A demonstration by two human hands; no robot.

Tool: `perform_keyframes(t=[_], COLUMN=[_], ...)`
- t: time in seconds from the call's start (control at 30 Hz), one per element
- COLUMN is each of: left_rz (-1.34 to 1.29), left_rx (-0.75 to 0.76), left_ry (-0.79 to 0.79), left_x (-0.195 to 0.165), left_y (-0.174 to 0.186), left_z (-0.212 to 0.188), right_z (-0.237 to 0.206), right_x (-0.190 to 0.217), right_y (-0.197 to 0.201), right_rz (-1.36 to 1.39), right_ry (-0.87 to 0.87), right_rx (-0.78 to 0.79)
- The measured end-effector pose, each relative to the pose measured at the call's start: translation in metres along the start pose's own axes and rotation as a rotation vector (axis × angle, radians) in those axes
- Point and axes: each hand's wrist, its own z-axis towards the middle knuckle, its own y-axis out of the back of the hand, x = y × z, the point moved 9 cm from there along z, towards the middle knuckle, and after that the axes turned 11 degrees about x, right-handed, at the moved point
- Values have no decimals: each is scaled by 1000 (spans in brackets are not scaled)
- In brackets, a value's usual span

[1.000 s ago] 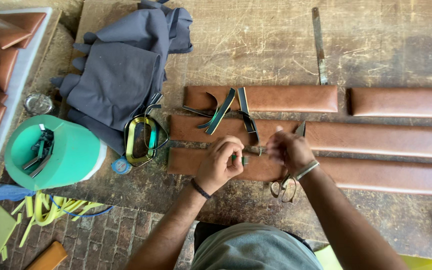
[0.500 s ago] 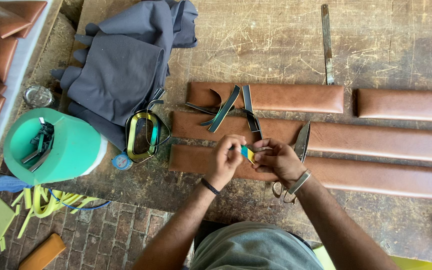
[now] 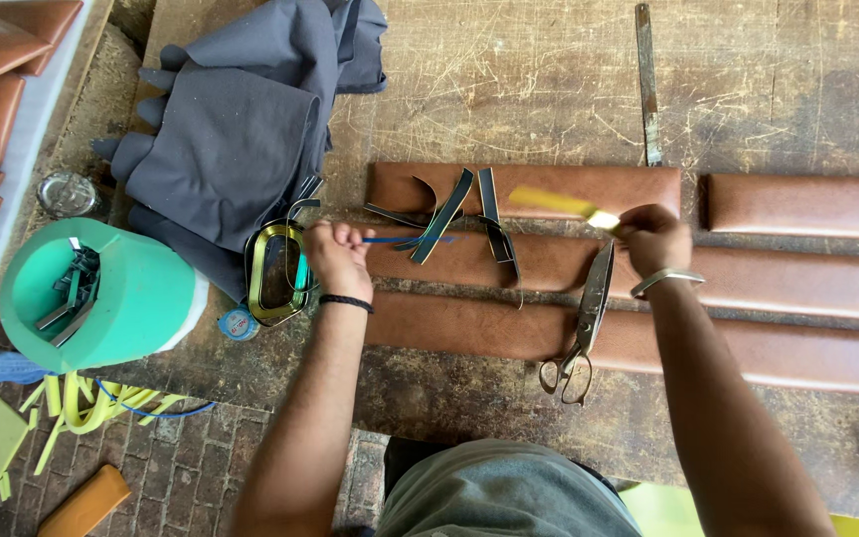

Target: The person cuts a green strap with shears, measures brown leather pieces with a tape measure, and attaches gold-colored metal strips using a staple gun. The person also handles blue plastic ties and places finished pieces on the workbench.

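Standing beside the scratched wooden workbench (image 3: 509,89), I see the person with both hands apart over long brown leather strips (image 3: 549,333). The left hand (image 3: 338,257) is closed around a thin blue strip (image 3: 405,240), which points to the right, across the middle leather strip. This hand has a black band on the wrist and is just beside an oval metal tin (image 3: 275,270) with a gold rim. The right hand (image 3: 654,237) has a metal bangle on the wrist, and it pinches a yellow strip (image 3: 561,204). The yellow strip is blurred and goes up to the left, over the upper leather strip.

Between the two hands lie some dark, narrow cut pieces (image 3: 469,214) on the leather, a few of them curled. A pair of large scissors (image 3: 585,328) lies just under the right hand, with the blades toward it and the handles near the bench edge. A long metal ruler (image 3: 647,85) lies higher on the bench. To the left there is a heap of grey cloth (image 3: 236,129), and a green round container (image 3: 101,298) that holds dark scraps.
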Motion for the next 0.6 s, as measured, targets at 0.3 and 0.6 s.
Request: perform_keyframes(t=[0.3,0.6], left_rz=[1443,1235], left_rx=[199,467], left_ry=[77,312], left_x=[-1,52], left_y=[10,-34], left_z=[-12,-80], right_z=[-46,-106], right_x=[18,72], right_y=[-110,-110], right_rz=[-1234,-275], right_ry=[459,867], right_rx=[234,115])
